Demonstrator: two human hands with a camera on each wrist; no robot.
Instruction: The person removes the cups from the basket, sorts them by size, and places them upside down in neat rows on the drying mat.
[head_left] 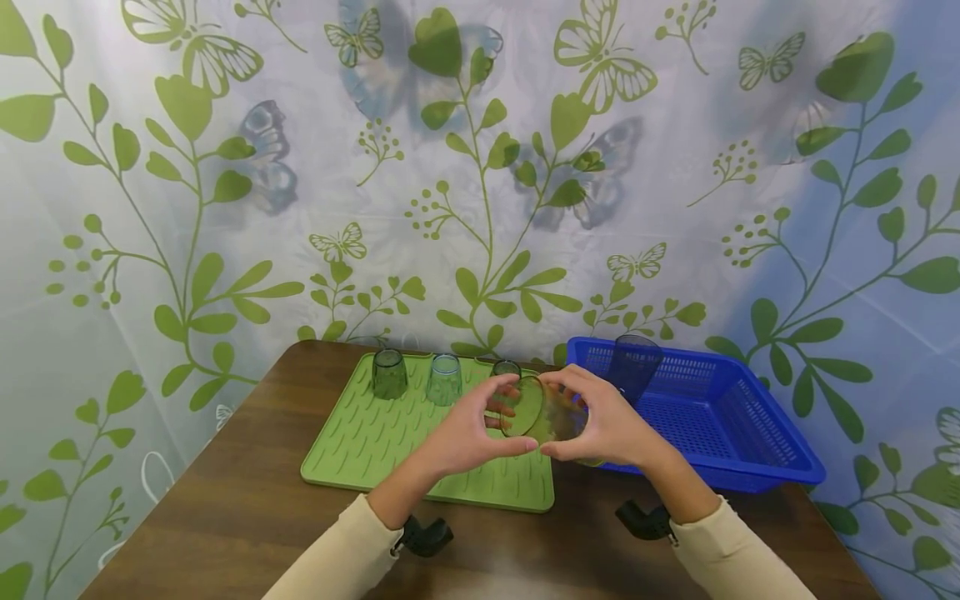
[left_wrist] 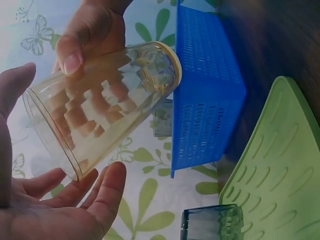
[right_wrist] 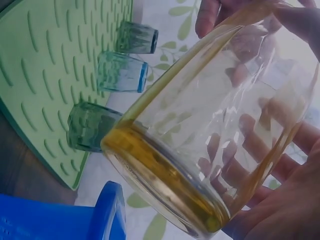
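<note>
A large amber-tinted clear glass (head_left: pixel 557 417) lies tilted on its side in the air between both hands, its mouth toward the left. My right hand (head_left: pixel 603 417) grips its body, thumb on one side and fingers behind, as the left wrist view shows. My left hand (head_left: pixel 468 429) is spread around the mouth end. Its fingertips (left_wrist: pixel 112 172) are right at the rim, while its thumb stands a little apart from the glass. Beneath the left hand is a green drying mat (head_left: pixel 352 450) with upside-down glasses: dark green (head_left: pixel 389 375), pale teal (head_left: pixel 444 381) and another dark one (head_left: pixel 507 367), partly hidden.
A blue plastic basket (head_left: pixel 780 454) stands on the right, behind the right hand. A tall dark glass (head_left: pixel 634 367) leans inside it. The brown wooden table (head_left: pixel 247 500) ends at a patterned curtain (head_left: pixel 480 167) at the back.
</note>
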